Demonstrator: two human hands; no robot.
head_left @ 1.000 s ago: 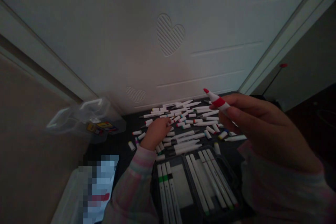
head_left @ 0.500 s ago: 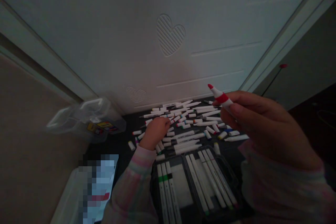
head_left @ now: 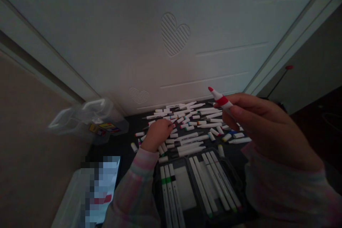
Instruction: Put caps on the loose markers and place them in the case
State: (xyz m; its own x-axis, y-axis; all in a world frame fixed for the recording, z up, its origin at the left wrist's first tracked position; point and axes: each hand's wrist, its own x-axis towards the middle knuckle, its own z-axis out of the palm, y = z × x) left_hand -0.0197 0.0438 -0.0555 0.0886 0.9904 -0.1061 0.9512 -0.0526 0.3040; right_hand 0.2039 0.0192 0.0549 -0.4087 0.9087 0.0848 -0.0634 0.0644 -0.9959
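My right hand (head_left: 263, 124) is closed around a white marker (head_left: 223, 102) with a red band. Its red tip is uncapped and points up and to the left, well above the black surface. My left hand (head_left: 157, 133) reaches down among loose marker caps (head_left: 189, 128) and white markers (head_left: 188, 136). Its thumb and fingers are pinched together beside a cap, and what is between them is too small to make out. Below, a dark divided case (head_left: 197, 185) holds several white markers, three with green or black bands on its left side.
A clear plastic box (head_left: 107, 117) with a handle and colourful label stands at the left. A phone-like lit screen (head_left: 108, 185), partly pixelated, lies at lower left by a translucent lid (head_left: 71, 199). Behind rises a white panel (head_left: 120, 42) with embossed hearts.
My right hand has shifted slightly left with the red marker. My left hand has barely moved among the caps, its fingertips still pinched.
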